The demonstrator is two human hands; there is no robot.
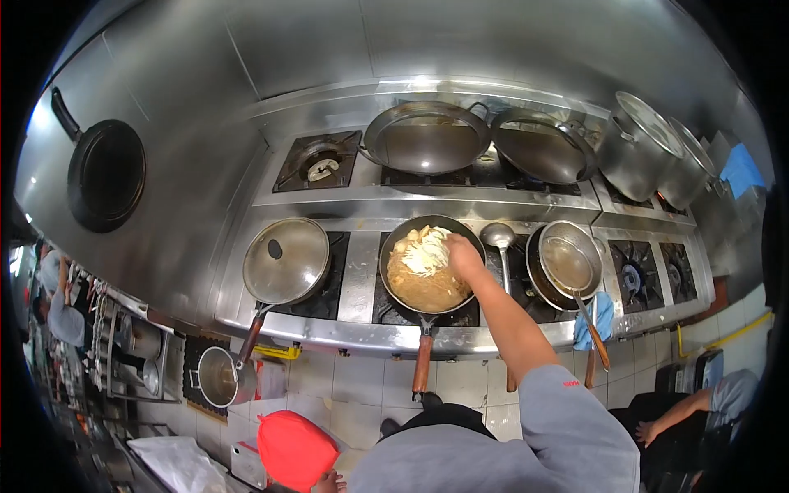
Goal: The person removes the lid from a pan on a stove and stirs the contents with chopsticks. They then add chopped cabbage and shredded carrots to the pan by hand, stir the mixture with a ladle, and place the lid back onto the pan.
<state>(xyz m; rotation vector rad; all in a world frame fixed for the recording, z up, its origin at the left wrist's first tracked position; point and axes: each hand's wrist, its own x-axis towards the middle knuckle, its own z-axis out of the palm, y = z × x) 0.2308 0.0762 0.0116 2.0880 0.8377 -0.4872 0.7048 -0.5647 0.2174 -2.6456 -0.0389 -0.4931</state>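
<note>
My right hand reaches over a frying pan, with its fingertips at a heap of pale shredded strips. Most of its fingers are hidden, so their grip is unclear. Under the strips lie brown noodle-like food and paler chunks. The pan sits on the front middle burner, its wooden handle towards me. At the bottom edge, my left hand has its fingers at the edge of a bright red rounded thing, perhaps a bowl. The frame's edge cuts this hand off.
A ladle and a strainer over a pan lie right of my arm. Left stands a lidded pan. Behind are woks and tall pots. A saucepan is lower left; a seated person's arm is right.
</note>
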